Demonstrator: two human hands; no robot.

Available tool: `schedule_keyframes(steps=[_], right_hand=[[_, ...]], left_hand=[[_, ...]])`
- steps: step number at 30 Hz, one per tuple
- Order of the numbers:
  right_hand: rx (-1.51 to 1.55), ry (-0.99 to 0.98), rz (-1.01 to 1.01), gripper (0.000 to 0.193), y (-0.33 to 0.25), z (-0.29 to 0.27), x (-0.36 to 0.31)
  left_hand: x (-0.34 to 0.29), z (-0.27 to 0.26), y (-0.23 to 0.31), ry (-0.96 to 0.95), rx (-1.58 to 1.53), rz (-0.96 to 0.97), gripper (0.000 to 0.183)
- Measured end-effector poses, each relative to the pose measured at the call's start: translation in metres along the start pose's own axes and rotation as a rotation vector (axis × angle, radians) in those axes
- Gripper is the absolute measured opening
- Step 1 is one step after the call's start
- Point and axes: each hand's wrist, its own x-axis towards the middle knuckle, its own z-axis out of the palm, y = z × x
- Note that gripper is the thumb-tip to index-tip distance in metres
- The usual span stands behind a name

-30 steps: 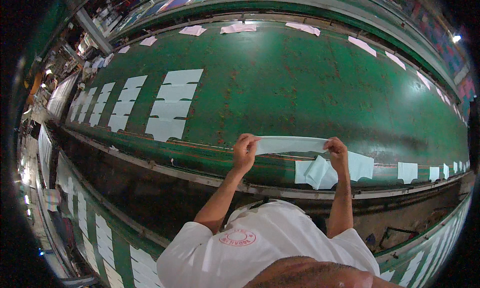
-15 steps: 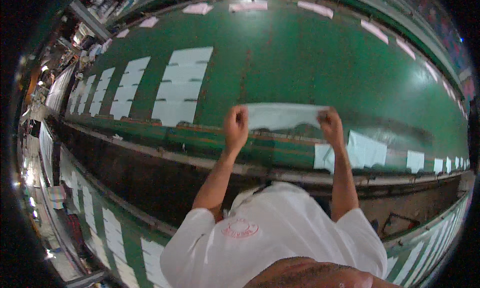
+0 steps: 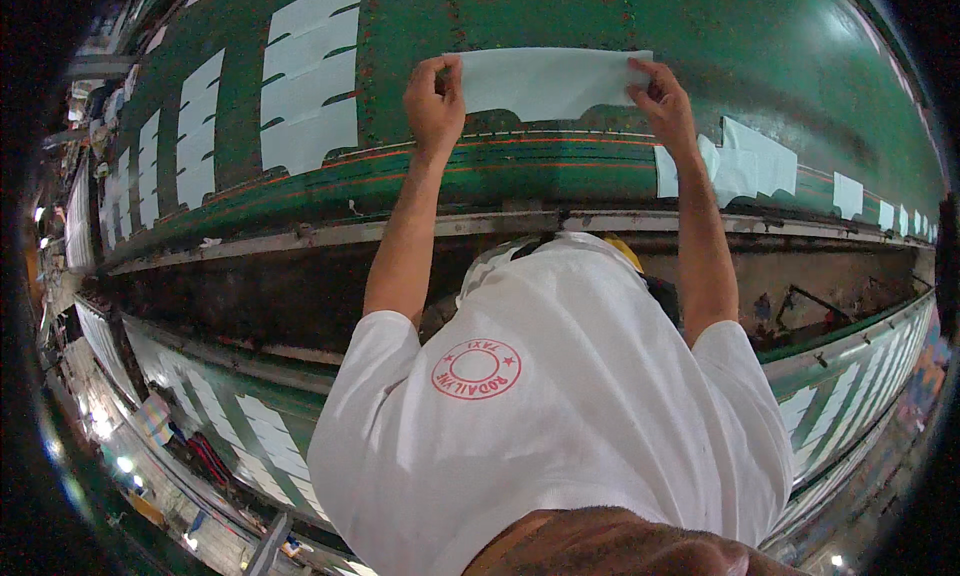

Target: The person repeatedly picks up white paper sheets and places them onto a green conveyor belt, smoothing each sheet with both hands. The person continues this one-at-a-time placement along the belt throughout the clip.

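Skew risk: pale cloth [image 3: 545, 81] at 12 o'clock.
Left hand [image 3: 437, 111] pinched on its 9 o'clock end; right hand [image 3: 667, 106] at 3 o'clock, can't tell if clamped. Uneven tension could crease it over the green table [image 3: 560, 11]; reaching low could drag loose pieces [image 3: 757, 164], 4 o'clock.

Two hands [image 3: 437, 106] [image 3: 667, 106] — one panel [image 3: 555, 80] between them

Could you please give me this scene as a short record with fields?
Left hand: pinches the left end of a pale, thin fabric piece with a curved lower edge
Right hand: pinches its right end
Held piece: spread between both hands over a long green table; contact unclear
Table, left: flat columns of pale pieces
Beside right forearm: loosely overlapping pale fabric pieces
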Motion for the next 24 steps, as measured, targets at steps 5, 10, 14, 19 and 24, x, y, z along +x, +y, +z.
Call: schedule_keyframes(steps=[5,10,14,19,24], right_hand=[[-0.202,-0.022,0.091,0.046,0.044,0.003,-0.011],[-0.24,-0.076,0.032,0.048,0.095,0.022,-0.007],[-0.354,-0.079,-0.029,0.05,0.105,0.025,-0.005],[-0.405,-0.069,0.045,0.051,0.093,0.023,-0.004],[-0.369,-0.061,0.034,0.051,0.093,0.024,-0.004]], left_hand=[[-0.026,0.024,-0.036,-0.195,0.045,-0.109,0.015],[-0.044,0.05,-0.072,-0.201,0.073,-0.008,0.02],[-0.049,0.055,-0.081,-0.219,0.085,-0.009,0.022],[-0.048,0.052,-0.086,-0.251,0.102,0.0,0.025],[-0.047,0.051,-0.086,-0.312,0.138,-0.021,0.027]])
